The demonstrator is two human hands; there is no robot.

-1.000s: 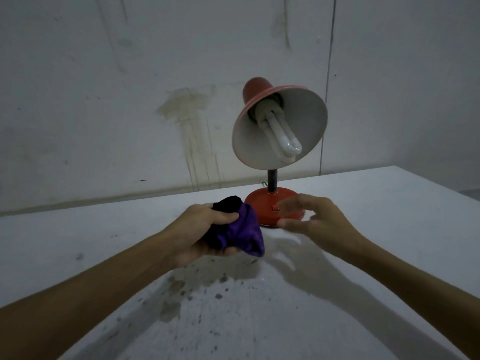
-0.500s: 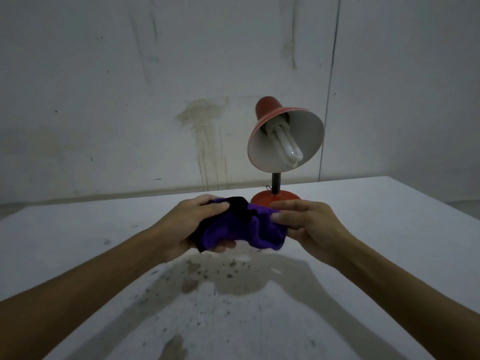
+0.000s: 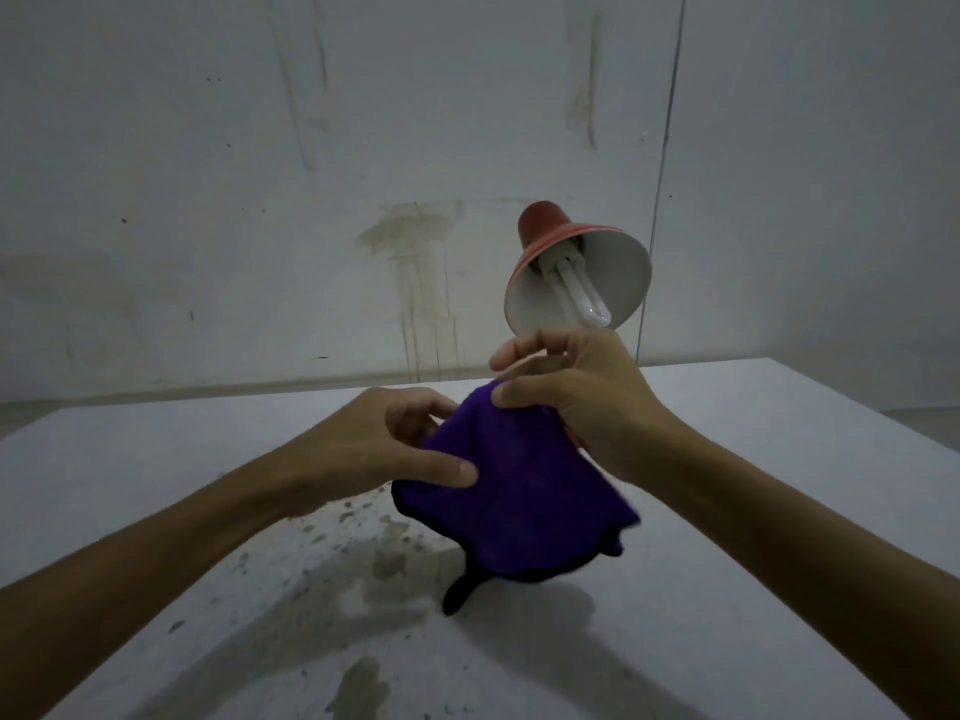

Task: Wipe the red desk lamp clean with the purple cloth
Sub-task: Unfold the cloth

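- The purple cloth (image 3: 519, 491) hangs spread in the air above the table (image 3: 779, 511), held between both hands in front of the red desk lamp (image 3: 571, 267).
- The right hand (image 3: 576, 402) holds the cloth's upper edge; its grip is a pinch, thumb pressed against the fabric, other fingers curled loosely above.
- The left hand (image 3: 384, 444) holds the cloth's left side, thumb laid across the front, fingers curled behind the fabric.
- A dark edge trims the cloth's lower hem, and one corner dangles lowest.
- The lamp stands on the table behind the hands, its shade tilted toward the camera and showing a white bulb (image 3: 582, 293); the cloth and the right hand hide the base.
- The table shows dark stains near the front.
- A stained wall (image 3: 415, 283) rises behind.
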